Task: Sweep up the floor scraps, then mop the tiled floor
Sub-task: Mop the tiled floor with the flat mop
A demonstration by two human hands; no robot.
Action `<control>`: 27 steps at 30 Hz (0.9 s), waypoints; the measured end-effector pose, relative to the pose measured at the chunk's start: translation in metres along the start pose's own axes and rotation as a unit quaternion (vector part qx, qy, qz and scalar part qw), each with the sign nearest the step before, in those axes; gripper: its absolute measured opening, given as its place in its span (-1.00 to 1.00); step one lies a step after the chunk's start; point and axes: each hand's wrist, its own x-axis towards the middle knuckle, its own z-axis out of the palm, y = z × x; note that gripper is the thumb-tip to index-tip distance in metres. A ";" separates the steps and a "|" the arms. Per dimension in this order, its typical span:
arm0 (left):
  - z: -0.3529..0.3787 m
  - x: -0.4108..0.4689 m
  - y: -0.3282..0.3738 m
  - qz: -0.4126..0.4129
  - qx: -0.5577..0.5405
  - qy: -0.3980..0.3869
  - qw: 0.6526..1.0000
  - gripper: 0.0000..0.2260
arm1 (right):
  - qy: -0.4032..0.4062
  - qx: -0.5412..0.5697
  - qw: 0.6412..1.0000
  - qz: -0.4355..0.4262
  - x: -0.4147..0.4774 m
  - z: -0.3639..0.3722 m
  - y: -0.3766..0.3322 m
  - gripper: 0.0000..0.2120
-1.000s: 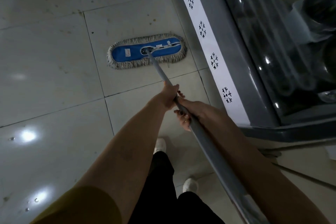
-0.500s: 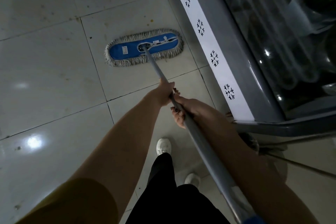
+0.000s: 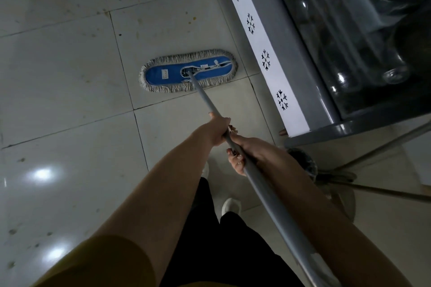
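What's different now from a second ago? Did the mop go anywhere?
The mop head slid back over the floor toward the person, almost to the near tile joint. Nothing was let go: the left hand and right hand still grip the handle, and the mop head still lies beside the cabinet.

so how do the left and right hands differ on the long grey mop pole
The left hand grips nearer the blue fringed mop head; the right hand grips just behind it. The left shows its back; the right shows curled fingers. Both hold the long grey mop pole.
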 end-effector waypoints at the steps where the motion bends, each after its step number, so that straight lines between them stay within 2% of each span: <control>1: 0.004 -0.004 -0.009 0.002 -0.003 -0.004 1.000 -0.49 | 0.002 -0.004 1.000 0.002 -0.003 -0.006 0.008 -0.48; 6: 0.015 -0.017 -0.033 -0.002 -0.019 -0.001 1.000 -0.57 | 0.017 -0.026 0.999 0.004 -0.013 -0.019 0.028 -0.46; 12: 0.008 -0.011 -0.013 -0.017 0.011 -0.010 1.000 -0.57 | 0.037 -0.062 0.997 0.005 -0.010 -0.010 0.006 -0.44; 19: -0.001 0.015 0.048 -0.029 0.032 -0.035 0.998 -0.51 | 0.053 -0.090 0.994 0.022 -0.007 0.011 -0.059 -0.43; 25: -0.026 0.045 0.136 -0.041 0.044 -0.053 0.997 -0.77 | 0.056 -0.104 0.992 0.032 0.004 0.050 -0.147 -0.45; 27: -0.036 0.057 0.168 -0.047 0.053 -0.054 0.996 -0.75 | 0.055 -0.100 0.993 0.030 0.011 0.065 -0.178 -0.46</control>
